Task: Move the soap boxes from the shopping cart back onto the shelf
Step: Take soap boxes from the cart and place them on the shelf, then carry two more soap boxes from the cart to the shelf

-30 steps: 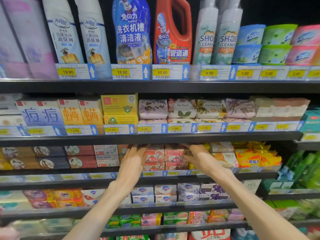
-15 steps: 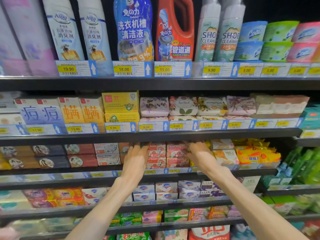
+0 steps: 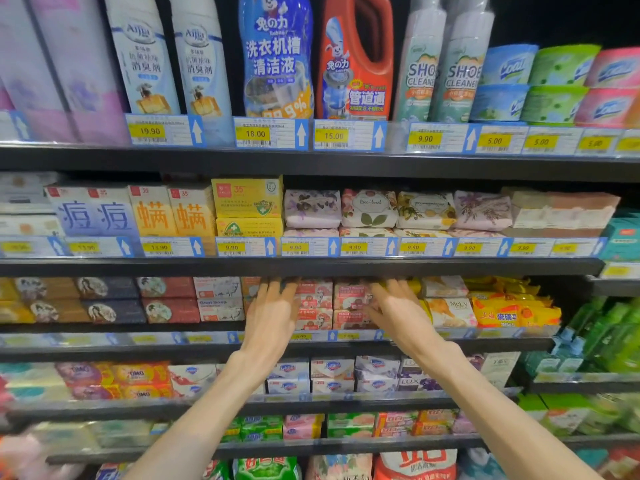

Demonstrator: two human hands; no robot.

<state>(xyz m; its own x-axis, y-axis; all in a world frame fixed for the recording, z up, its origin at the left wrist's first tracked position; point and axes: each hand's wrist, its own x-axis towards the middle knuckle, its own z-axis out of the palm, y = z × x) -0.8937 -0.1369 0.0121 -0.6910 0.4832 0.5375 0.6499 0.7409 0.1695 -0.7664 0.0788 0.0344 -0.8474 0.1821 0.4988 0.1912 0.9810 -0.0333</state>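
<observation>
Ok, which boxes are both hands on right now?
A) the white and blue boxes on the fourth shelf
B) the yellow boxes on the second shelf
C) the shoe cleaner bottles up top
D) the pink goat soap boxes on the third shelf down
D: the left hand and right hand flank the stacked pink goat soap boxes on the third shelf, fingers straight against the stacks.

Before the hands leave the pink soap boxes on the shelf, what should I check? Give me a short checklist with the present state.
1. Left hand flat on the pink soap boxes, fingers straight: ok.
2. Right hand at the stack's right side: ok.
3. Boxes sit behind the price rail: ok.
4. Stack pushed fully back: cannot tell.
5. White goat soap boxes beside it undisturbed: ok.
6. Cart emptied: cannot tell, out of view.
</observation>
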